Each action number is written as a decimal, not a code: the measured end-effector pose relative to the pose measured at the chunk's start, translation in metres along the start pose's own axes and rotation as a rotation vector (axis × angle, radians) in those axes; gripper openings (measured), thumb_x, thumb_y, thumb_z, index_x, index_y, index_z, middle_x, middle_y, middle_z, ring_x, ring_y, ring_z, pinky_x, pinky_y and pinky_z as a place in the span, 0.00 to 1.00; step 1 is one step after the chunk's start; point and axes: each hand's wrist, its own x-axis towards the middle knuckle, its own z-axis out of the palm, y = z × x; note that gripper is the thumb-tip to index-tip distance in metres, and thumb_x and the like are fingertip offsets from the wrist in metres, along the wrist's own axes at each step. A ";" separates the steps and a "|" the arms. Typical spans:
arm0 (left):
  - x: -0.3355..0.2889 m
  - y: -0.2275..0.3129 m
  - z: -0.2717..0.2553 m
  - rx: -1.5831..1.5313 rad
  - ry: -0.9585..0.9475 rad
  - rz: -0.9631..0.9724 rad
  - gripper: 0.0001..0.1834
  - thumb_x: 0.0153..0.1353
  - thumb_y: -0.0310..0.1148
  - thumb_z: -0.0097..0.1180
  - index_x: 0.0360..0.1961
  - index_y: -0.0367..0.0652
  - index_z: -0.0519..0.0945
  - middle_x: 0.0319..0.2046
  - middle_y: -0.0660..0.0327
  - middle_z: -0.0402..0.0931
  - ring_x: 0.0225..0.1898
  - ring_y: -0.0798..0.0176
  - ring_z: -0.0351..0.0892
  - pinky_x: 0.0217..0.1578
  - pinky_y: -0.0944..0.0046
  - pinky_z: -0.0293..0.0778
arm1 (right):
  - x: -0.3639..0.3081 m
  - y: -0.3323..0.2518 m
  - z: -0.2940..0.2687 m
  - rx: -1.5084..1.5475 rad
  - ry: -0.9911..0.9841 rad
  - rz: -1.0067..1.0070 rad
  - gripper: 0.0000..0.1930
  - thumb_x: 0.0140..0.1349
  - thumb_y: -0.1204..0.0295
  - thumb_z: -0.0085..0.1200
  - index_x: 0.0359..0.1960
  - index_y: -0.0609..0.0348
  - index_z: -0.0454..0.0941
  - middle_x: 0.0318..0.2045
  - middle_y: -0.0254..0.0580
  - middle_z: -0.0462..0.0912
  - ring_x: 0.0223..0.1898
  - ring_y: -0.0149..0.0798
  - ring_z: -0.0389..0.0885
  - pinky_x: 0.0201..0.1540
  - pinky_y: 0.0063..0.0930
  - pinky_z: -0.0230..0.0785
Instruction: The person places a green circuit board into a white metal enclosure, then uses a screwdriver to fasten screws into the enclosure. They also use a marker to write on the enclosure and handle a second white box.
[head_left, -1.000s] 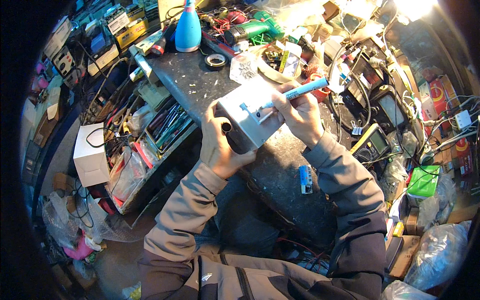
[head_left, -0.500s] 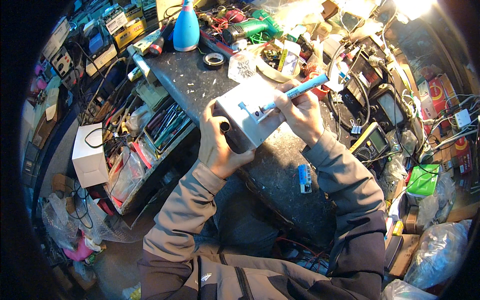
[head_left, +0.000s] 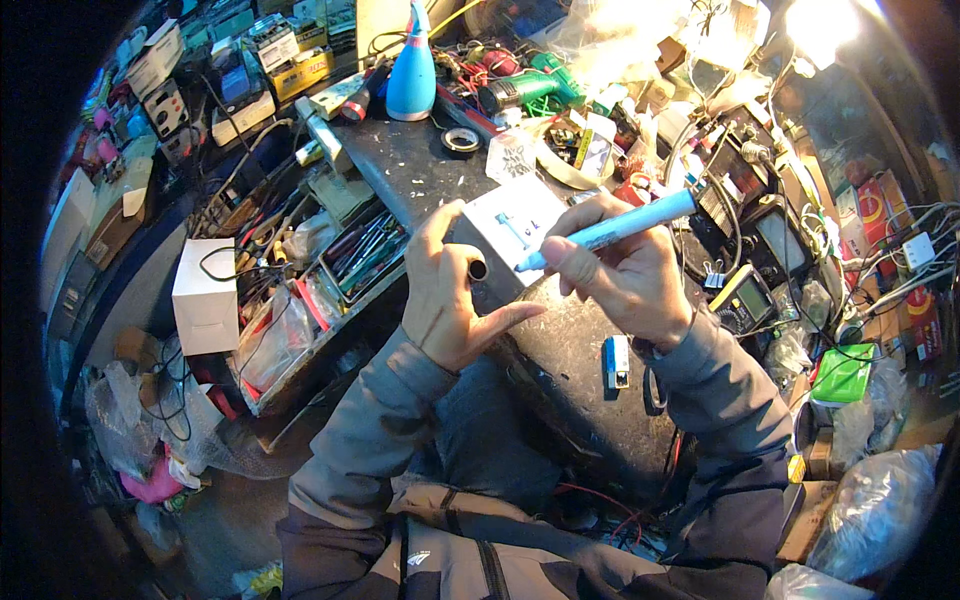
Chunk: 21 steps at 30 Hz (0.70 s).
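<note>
A blue marker [head_left: 635,225] is gripped in my right hand [head_left: 625,280], its tip end pointing left over the near edge of a white box [head_left: 520,215]. Blue marks show on the box's top face. My left hand [head_left: 440,295] is at the box's left side, its index finger along that edge and its thumb stretched out to the right, off the box. Between its curled fingers sits a small dark round cap [head_left: 478,270]. I cannot tell whether the tip touches the box.
A small blue-and-white box [head_left: 617,362] lies on the dark worktop [head_left: 560,345]. Farther back stand a blue spray bottle [head_left: 411,80] and a black tape roll [head_left: 460,141]. A multimeter [head_left: 745,298] and tangled cables are at right. A tool drawer [head_left: 330,335] juts out at left.
The marker and my right hand have moved nearer to me, from the middle of the box's face to its near edge. My left thumb has come off the box. The view has shifted slightly.
</note>
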 end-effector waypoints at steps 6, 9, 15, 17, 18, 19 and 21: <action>0.004 0.029 -0.026 -0.032 -0.006 0.037 0.33 0.50 0.51 0.72 0.43 0.38 0.69 0.53 0.41 0.66 0.53 0.42 0.68 0.54 0.47 0.67 | -0.013 -0.015 0.021 -0.102 0.020 -0.057 0.09 0.64 0.69 0.64 0.38 0.61 0.79 0.28 0.33 0.80 0.29 0.24 0.78 0.32 0.20 0.71; 0.003 0.034 -0.035 -0.056 -0.101 0.098 0.22 0.56 0.42 0.68 0.41 0.40 0.71 0.41 0.48 0.72 0.47 0.44 0.71 0.47 0.49 0.69 | -0.018 -0.015 0.027 -0.140 -0.003 -0.058 0.09 0.61 0.70 0.66 0.38 0.61 0.80 0.28 0.34 0.82 0.30 0.25 0.80 0.33 0.22 0.73; -0.015 0.051 -0.044 -0.180 -0.271 -0.162 0.13 0.55 0.33 0.64 0.38 0.41 0.75 0.28 0.52 0.77 0.28 0.46 0.81 0.28 0.54 0.76 | -0.029 -0.021 0.035 -0.236 -0.133 -0.175 0.10 0.55 0.77 0.70 0.37 0.62 0.83 0.32 0.38 0.85 0.34 0.30 0.82 0.39 0.25 0.75; -0.020 0.060 -0.049 -0.446 -0.244 -0.200 0.13 0.56 0.31 0.63 0.42 0.43 0.78 0.29 0.50 0.80 0.32 0.45 0.83 0.31 0.54 0.78 | -0.032 -0.024 0.036 -0.195 -0.233 -0.183 0.13 0.51 0.80 0.71 0.38 0.63 0.83 0.35 0.41 0.85 0.38 0.32 0.83 0.43 0.26 0.76; -0.022 0.063 -0.053 -0.540 -0.255 -0.215 0.19 0.55 0.31 0.61 0.49 0.40 0.78 0.34 0.41 0.81 0.38 0.38 0.82 0.38 0.48 0.80 | -0.033 -0.026 0.037 -0.165 -0.211 -0.134 0.13 0.49 0.79 0.72 0.36 0.62 0.83 0.31 0.38 0.83 0.34 0.30 0.80 0.39 0.25 0.73; -0.021 0.067 -0.055 -0.659 -0.277 -0.264 0.17 0.54 0.29 0.61 0.47 0.39 0.80 0.34 0.42 0.81 0.37 0.38 0.82 0.38 0.48 0.79 | -0.035 -0.026 0.040 -0.156 -0.224 -0.082 0.13 0.47 0.79 0.74 0.34 0.61 0.82 0.28 0.36 0.82 0.30 0.28 0.78 0.35 0.23 0.70; -0.023 0.072 -0.061 -0.641 -0.438 -0.310 0.24 0.56 0.28 0.62 0.56 0.41 0.77 0.35 0.43 0.81 0.36 0.46 0.85 0.37 0.57 0.79 | -0.038 -0.026 0.045 -0.118 -0.264 -0.051 0.13 0.48 0.78 0.74 0.35 0.61 0.82 0.28 0.36 0.81 0.30 0.28 0.77 0.36 0.22 0.70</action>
